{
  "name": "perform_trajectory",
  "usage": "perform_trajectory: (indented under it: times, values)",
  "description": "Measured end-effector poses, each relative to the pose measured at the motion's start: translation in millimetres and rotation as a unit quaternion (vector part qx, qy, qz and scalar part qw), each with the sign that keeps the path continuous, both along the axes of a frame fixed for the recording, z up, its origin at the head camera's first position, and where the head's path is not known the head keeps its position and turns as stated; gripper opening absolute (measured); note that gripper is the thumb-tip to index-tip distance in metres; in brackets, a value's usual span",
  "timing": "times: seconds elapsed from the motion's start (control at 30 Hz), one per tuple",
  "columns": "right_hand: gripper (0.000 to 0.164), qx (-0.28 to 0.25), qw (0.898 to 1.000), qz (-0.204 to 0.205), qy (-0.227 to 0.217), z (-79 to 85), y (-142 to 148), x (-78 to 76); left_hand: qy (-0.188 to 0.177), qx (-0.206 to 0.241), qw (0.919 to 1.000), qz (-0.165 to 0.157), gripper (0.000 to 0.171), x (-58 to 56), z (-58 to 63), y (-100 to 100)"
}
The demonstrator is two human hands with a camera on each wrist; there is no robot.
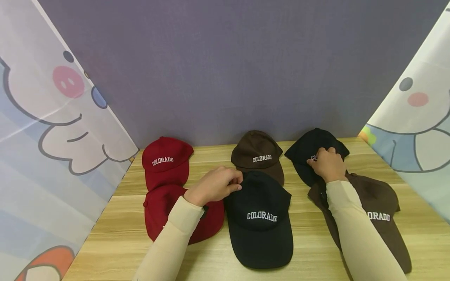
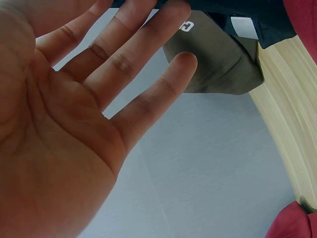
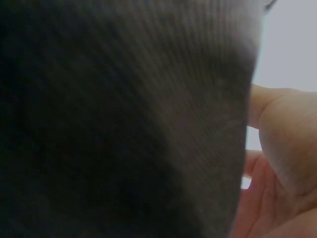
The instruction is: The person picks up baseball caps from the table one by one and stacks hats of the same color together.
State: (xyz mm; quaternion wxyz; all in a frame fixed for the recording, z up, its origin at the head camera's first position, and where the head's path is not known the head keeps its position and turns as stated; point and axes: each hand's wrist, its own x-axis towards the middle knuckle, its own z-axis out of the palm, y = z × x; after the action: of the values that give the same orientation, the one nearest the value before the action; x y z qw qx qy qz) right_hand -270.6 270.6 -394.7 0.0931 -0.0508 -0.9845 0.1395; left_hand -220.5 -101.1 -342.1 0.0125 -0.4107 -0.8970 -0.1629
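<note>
Cream sleeves (image 1: pixel 175 234) nearest the head camera. Left hand (image 1: pixel 212 185) at left rear crown of front black COLORADO cap (image 1: pixel 259 234), thumb and forefinger apart. From that hand, the nearer one, cap lies rightward and toward the person; long axis crown to brim, brim personward. Right hand (image 1: pixel 328 166) over rear black COLORADO cap (image 1: pixel 306 146); cannot tell whether pinching.

Booth-like space: grey back panel (image 1: pixel 242 70), 2 cartoon-print side sheets (image 1: pixel 24 168) (image 1: pixel 427 121), wood-grain table (image 1: pixel 116 230).
</note>
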Motion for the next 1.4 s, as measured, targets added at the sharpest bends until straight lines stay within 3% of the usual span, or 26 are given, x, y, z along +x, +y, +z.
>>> perform_trajectory:
  times: [0.27, 0.6, 0.77, 0.97, 1.4]
  values:
    - [0.041, -0.024, 0.999, -0.02, -0.013, -3.5, 0.1, -2.1, -0.004, -0.001, 1.0, 0.003, 0.009, -0.6, -1.1, 1.3]
    - [0.028, -0.039, 0.999, -0.029, 0.013, -4.3, 1.8, -3.9, 0.0, -0.005, 1.0, 0.006, 0.009, -0.9, -3.7, 1.2]
    - [0.024, -0.05, 0.998, -0.038, -0.001, -4.6, 3.9, -3.2, 0.003, -0.005, 1.0, 0.004, 0.009, -0.5, -5.0, 1.6]
    - [0.024, -0.064, 0.997, -0.043, -0.021, -5.5, 6.7, -3.0, 0.001, -0.005, 1.0, 0.0, 0.009, 0.2, -5.4, 2.5]
    - [0.03, -0.108, 0.992, -0.067, -0.022, -1.8, 4.0, -4.7, 0.001, -0.006, 0.9999, 0.01, 0.009, -2.3, -5.8, 2.7]
